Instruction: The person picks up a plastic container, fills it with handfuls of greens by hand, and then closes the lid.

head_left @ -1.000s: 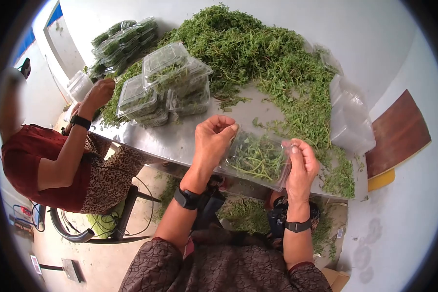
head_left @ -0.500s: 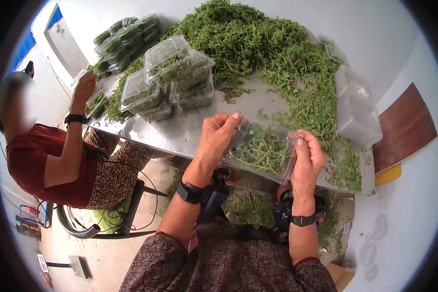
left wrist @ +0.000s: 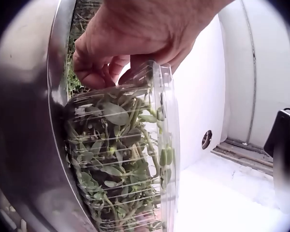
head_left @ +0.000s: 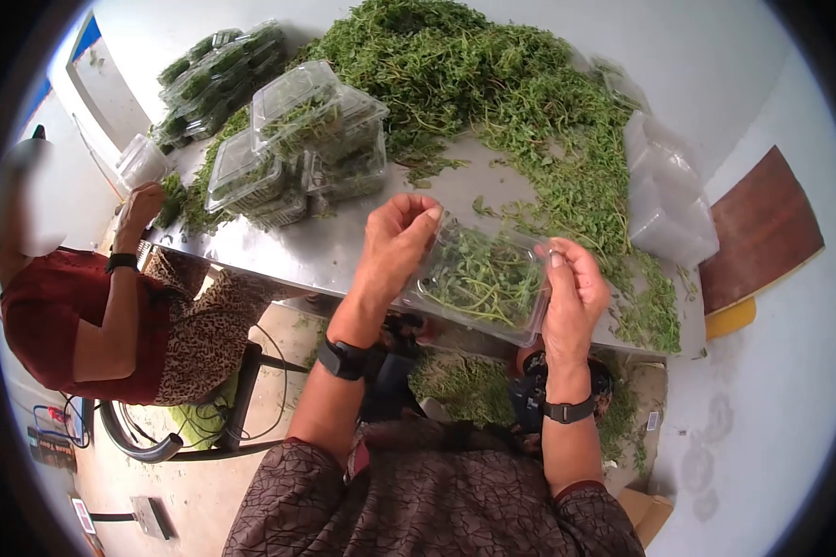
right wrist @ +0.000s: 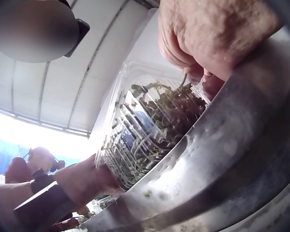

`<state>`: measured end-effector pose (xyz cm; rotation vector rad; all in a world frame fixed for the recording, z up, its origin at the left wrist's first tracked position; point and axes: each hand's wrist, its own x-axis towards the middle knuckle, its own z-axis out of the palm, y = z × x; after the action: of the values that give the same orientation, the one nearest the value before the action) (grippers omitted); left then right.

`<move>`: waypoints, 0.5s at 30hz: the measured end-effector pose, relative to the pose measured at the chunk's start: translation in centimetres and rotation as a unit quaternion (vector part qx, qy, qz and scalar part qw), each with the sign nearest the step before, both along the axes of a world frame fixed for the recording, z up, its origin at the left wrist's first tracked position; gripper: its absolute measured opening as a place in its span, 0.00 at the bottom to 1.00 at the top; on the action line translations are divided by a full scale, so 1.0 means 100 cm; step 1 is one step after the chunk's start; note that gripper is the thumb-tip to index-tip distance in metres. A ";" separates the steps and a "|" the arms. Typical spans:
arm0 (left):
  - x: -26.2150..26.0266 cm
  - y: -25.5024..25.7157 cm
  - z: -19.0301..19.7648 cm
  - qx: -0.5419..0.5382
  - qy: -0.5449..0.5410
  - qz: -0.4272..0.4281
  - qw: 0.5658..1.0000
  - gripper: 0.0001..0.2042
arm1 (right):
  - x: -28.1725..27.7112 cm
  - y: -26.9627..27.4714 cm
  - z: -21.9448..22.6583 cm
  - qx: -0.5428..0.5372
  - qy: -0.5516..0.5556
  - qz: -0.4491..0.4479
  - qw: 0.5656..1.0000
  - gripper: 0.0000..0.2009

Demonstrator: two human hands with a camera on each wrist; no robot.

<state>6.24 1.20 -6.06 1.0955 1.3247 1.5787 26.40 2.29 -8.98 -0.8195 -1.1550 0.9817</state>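
A clear plastic box [head_left: 478, 278] filled with green sprigs lies at the near edge of the metal table, between both hands. At its left end, my left hand [head_left: 395, 246] pinches the rim between thumb and curled fingers. My right hand [head_left: 574, 302] grips the opposite end, thumb on top. The left wrist view shows the box [left wrist: 121, 159] with leaves pressed against its ribbed side and the left hand [left wrist: 135, 38] at its top corner. In the right wrist view the right hand [right wrist: 212, 38] holds the box's [right wrist: 145, 130] near end.
A large heap of greens [head_left: 464, 74] covers the back of the table [head_left: 344, 251]. Filled boxes [head_left: 297, 111] are stacked at left, more [head_left: 218, 79] behind. Nested empty boxes [head_left: 669, 195] stand at right. A person in a red top [head_left: 93, 325] sits at the left, a hand near greens.
The seated person's raised hand has come down toward the table. Both my hands keep their hold on the box, which has stayed nearly in place while the head view shifted slightly.
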 end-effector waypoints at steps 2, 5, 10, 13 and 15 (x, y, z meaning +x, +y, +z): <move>-0.005 0.002 0.000 -0.014 0.026 -0.020 0.999 0.07 | 0.001 0.002 -0.002 0.002 -0.002 -0.002 1.000 0.08; -0.010 0.003 0.004 -0.050 0.045 -0.074 0.995 0.11 | 0.002 0.003 -0.004 0.002 0.007 0.007 1.000 0.08; -0.010 0.000 0.006 -0.052 -0.008 -0.097 0.994 0.14 | 0.002 0.002 0.002 -0.007 -0.010 0.010 1.000 0.08; -0.012 0.002 0.004 -0.046 -0.104 -0.116 0.987 0.15 | 0.003 0.000 0.003 -0.018 -0.001 0.021 1.000 0.09; -0.020 0.001 0.003 -0.056 -0.066 -0.133 0.987 0.14 | 0.002 0.000 0.004 -0.015 0.008 0.031 0.999 0.09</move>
<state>4.21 1.26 -5.77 1.0334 1.1142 1.3407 26.57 2.30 -8.63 -0.8023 -1.1597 1.0562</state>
